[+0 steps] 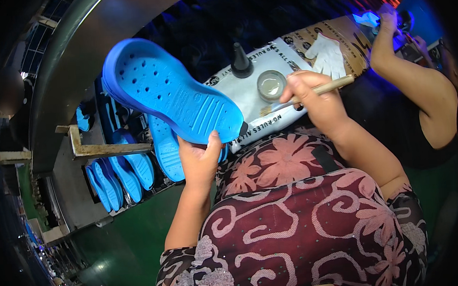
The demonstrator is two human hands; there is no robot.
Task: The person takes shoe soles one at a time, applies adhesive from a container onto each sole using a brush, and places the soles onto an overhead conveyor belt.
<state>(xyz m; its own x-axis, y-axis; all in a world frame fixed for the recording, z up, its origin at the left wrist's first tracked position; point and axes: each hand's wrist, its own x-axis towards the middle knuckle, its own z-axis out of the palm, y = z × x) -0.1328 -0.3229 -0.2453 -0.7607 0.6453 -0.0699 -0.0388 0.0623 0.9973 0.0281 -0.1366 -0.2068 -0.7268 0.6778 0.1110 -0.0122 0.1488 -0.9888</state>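
My left hand grips a blue shoe sole by its narrow end, thumb on top. The sole tilts up to the left, with small holes at its broad end and ridges nearer my thumb. Between the fingers of my right hand is a paintbrush with a wooden handle, its bristles pointing left toward the sole but apart from it. Just beyond the bristles stands a small round jar of pale, cloudy liquid. A black bottle with a pointed tip is beside the jar.
Several more blue soles lie at the left, by a pale bar. Printed sheeting covers the work surface. A white glove rests on brown cardboard. At the right, a co-worker's arm reaches toward a blue-lit item.
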